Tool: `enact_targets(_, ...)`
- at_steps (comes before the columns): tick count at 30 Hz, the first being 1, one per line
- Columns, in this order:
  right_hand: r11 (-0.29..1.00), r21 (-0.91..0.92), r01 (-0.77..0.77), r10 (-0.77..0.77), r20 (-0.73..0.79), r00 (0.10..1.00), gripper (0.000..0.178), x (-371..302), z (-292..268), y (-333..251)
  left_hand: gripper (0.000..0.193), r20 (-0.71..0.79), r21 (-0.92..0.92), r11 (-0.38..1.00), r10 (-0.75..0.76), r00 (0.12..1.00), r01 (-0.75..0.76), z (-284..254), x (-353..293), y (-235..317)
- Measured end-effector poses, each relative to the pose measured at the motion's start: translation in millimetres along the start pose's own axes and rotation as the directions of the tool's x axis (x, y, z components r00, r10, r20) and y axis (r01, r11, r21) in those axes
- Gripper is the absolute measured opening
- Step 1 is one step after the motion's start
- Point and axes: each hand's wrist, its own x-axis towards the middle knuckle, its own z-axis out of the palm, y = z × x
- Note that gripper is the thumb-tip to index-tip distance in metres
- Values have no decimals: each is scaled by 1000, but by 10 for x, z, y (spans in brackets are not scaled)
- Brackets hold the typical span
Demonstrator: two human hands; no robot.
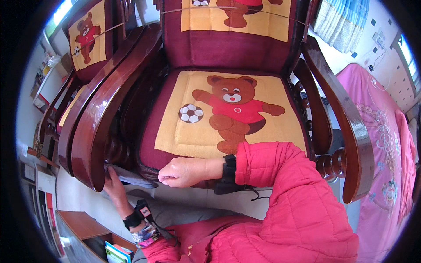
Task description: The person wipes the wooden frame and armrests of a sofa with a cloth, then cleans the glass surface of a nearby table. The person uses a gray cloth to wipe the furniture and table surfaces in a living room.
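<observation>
Head view: left hand (pixel 113 186) grip clamps grey cloth (pixel 131 177); right hand (pixel 182 172) fisted

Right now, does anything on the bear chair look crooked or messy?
Nothing looks broken or spilled. The bear seat cushion lies flat and square on the wooden chair. The one loose thing is a grey cloth sticking out under the chair's front left corner, where the left hand holds it. The right hand rests at the front edge.

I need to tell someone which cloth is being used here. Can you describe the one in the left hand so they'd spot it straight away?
Start at the dark wooden armchair with the bear cushion. Under its left armrest, the left hand presses a grey cloth against the wood. It is the only plain grey fabric there, unlike the maroon and yellow cushion.
</observation>
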Motion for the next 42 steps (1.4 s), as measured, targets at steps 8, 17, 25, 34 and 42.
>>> enact_targets(8,999,-18,33,-34,-55,998,16,23,27,32,47,162,-361,931,10,987,50,-168,436,-259)
enact_targets(17,998,-47,32,-34,-60,998,16,32,35,2,40,46,88,996,-22,999,18,-36,55,72)
enact_targets(25,994,69,-85,89,-59,994,33,30,60,70,28,208,207,933,-337,918,295,-144,-255,271)
enact_targets(34,933,346,-97,68,96,993,76,24,124,-248,38,517,-486,777,-114,848,400,-179,-572,1378)
enact_targets(42,763,617,-193,148,123,981,30,265,115,-499,43,417,-16,987,150,896,-158,-374,-195,1597)
